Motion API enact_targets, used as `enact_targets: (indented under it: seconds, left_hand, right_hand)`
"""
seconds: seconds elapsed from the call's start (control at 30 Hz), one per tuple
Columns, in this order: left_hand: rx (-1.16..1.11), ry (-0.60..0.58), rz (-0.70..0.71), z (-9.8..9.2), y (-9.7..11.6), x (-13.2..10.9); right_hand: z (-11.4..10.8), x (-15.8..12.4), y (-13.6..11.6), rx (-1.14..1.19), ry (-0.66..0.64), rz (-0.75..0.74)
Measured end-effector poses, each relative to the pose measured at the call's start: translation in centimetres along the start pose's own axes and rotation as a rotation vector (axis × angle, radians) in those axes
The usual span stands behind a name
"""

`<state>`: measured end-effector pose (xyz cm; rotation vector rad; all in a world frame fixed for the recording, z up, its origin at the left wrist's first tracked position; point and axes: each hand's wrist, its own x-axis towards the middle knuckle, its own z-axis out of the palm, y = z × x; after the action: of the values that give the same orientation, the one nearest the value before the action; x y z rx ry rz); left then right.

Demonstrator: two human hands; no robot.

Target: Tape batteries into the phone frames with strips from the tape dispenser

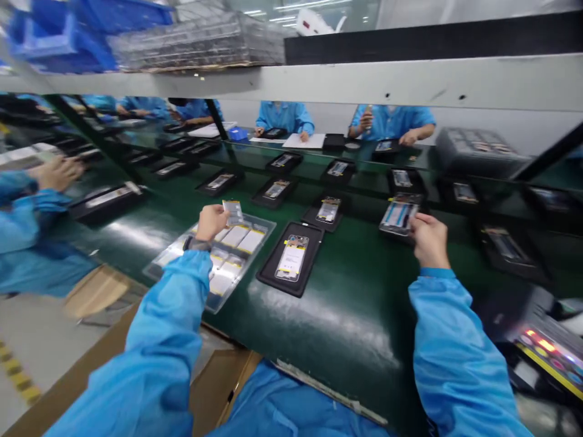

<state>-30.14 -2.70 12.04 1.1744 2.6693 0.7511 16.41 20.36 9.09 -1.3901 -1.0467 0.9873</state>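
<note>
My left hand (pixel 211 223) pinches a flat phone battery (pixel 234 212) above a clear plastic tray (pixel 248 261). Several white batteries with yellow edges (pixel 250 241) lie in that tray's compartments. Off to the right, my right hand (pixel 430 238) grips the edge of an open phone frame (pixel 398 216), which shows light blue strips inside. The frame is tilted and raised near a black tray behind it. Between my hands, a phone frame with a white battery in it (pixel 291 258) lies in a black tray (pixel 274 250) on the green bench (pixel 346 291).
Several black trays with phone frames (pixel 328 209) stand in rows behind. A shelf beam (pixel 319 84) crosses above the bench. At right is a device with lit red indicators (pixel 542 343). Co-workers in blue sit opposite, and a co-worker's hands (pixel 58 173) are at left.
</note>
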Motion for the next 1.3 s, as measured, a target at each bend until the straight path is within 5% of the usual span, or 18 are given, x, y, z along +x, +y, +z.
enact_targets:
  seconds: [0.1,0.2,0.33,0.6,0.9,0.97,1.13,1.3]
  left_hand:
    - [-0.481,-0.084,0.039,5.2,4.0,-3.1]
    - [-1.010,-0.350,0.060,10.6,9.0,-7.9]
    - [-1.096,-0.598,0.110,14.4,13.9,-12.5]
    - [-1.024,-0.777,0.205,15.9,14.3,-14.6]
    - [-0.931,-0.401,0.251,16.5,14.2,-15.6]
    - [-0.986,-0.452,0.192,16.8,14.2,-15.4]
    - [-1.075,-0.797,0.123,17.1,14.1,-15.8]
    - [-1.085,-0.928,0.132,17.2,14.8,-17.4]
  right_hand:
    - [0.5,-5.2,0.9,0.117,-0.183,0.060]
    - [0.4,-10.3,2.7,0.225,-0.369,0.150]
    - [-0.7,-15.2,5.0,0.248,-0.453,0.258]
    - [-1.5,-18.2,6.0,0.315,-0.493,0.272]
    - [-1.9,-19.0,6.4,0.351,-0.502,0.269]
    - [-2.0,-19.0,6.5,0.366,-0.504,0.253]
    - [-2.2,-18.6,6.9,0.332,-0.450,0.207]
    - [-2.3,-18.6,6.8,0.258,-0.401,0.144]
